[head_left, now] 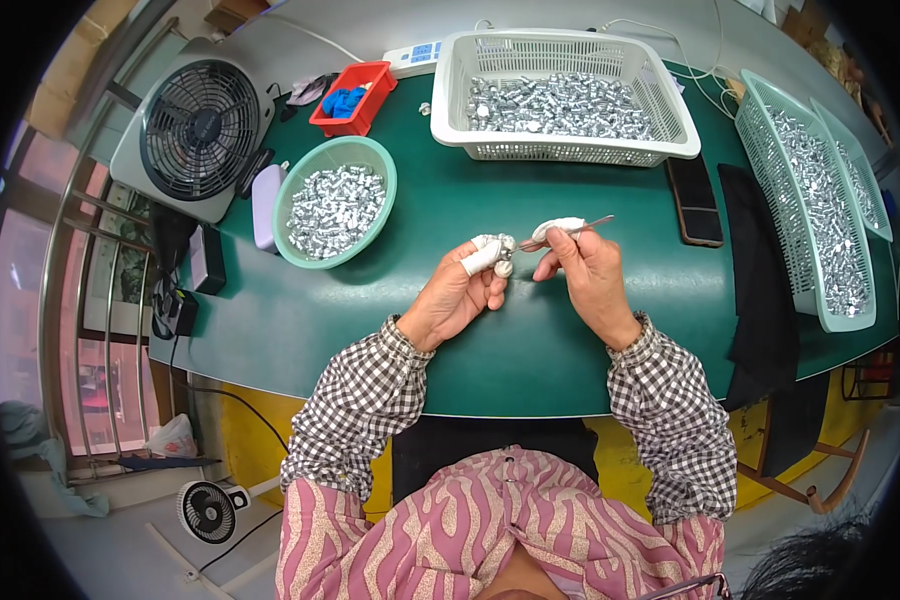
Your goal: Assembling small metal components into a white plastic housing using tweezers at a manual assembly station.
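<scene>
My left hand (452, 302) pinches a small silvery metal part (506, 254) between fingers that wear white finger covers. From the right, my right hand (600, 285) grips a thin copper-coloured tool (595, 222), closed around it, with a white cover on one finger too. The tool's narrow end meets or nearly meets the metal part; exact contact is too small to tell. Both hands are raised over the green table (450, 375). Left of them, a pale green bowl (385, 225) holds many similar silvery parts.
A white basket (570, 150) of metal parts stands at the back. More parts fill a pale green basket (850, 318) on the right, near a phone (695, 200) and black cloth (760, 310). A red bin (355, 125) and a fan (200, 130) are back left.
</scene>
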The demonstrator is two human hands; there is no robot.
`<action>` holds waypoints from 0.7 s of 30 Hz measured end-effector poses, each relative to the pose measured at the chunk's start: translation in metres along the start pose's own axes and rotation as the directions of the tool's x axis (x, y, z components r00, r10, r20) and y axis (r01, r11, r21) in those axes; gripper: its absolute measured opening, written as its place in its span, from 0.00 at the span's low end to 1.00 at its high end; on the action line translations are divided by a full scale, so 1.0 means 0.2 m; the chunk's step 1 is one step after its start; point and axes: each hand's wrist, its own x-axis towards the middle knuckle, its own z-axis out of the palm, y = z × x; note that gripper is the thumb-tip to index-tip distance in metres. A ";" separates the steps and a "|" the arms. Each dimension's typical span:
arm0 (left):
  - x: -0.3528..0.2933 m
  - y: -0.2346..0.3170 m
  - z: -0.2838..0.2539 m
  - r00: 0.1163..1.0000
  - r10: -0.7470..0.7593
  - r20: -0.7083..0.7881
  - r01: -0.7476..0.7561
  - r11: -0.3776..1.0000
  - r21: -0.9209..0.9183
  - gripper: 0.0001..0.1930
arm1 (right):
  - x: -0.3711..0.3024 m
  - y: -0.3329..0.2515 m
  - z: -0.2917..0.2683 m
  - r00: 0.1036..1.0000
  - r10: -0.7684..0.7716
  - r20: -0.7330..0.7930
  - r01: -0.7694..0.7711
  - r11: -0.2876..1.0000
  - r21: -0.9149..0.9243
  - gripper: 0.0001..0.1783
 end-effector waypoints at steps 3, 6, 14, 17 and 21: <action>0.00 0.00 0.01 1.000 0.008 0.008 -0.008 1.000 -0.019 0.12 | 0.00 0.01 0.02 0.996 -0.083 -0.041 0.083 0.997 -0.003 0.10; 0.00 0.00 0.00 0.999 0.034 0.012 -0.033 0.998 -0.051 0.12 | -0.01 0.03 0.02 0.929 -0.369 0.020 0.364 0.905 -0.221 0.11; 0.00 0.00 -0.01 0.999 0.032 -0.013 -0.032 0.999 0.024 0.12 | 0.03 0.03 -0.01 1.000 0.010 -0.004 -0.010 0.991 0.135 0.10; 0.01 0.00 0.00 0.999 0.028 -0.037 -0.025 0.995 0.093 0.11 | 0.05 0.03 -0.02 0.986 0.167 0.007 -0.163 0.955 0.248 0.11; 0.02 -0.01 0.01 0.990 0.123 -0.071 -0.109 0.979 0.174 0.11 | 0.05 0.05 -0.01 0.989 0.144 -0.025 -0.138 0.976 0.171 0.13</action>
